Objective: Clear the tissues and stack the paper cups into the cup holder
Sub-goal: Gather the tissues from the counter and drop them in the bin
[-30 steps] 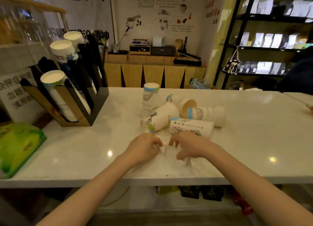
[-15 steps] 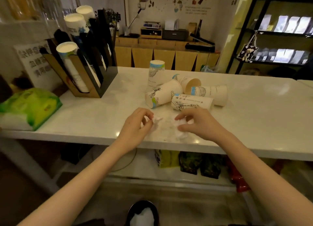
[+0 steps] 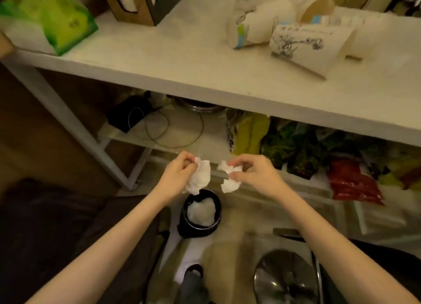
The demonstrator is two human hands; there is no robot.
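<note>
Hanging crumpled from the left hand's pinching fingers, one white tissue sits directly above a small black bin holding white paper. Just right of it, the right hand's fingers pinch a second tissue. Beyond both hands, paper cups lie tumbled on the white bench, near the cup holder.

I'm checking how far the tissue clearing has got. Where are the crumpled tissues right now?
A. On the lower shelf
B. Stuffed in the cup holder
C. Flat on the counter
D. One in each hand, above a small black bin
D: the left hand and right hand each pinch a crumpled tissue over the small black bin.
</note>
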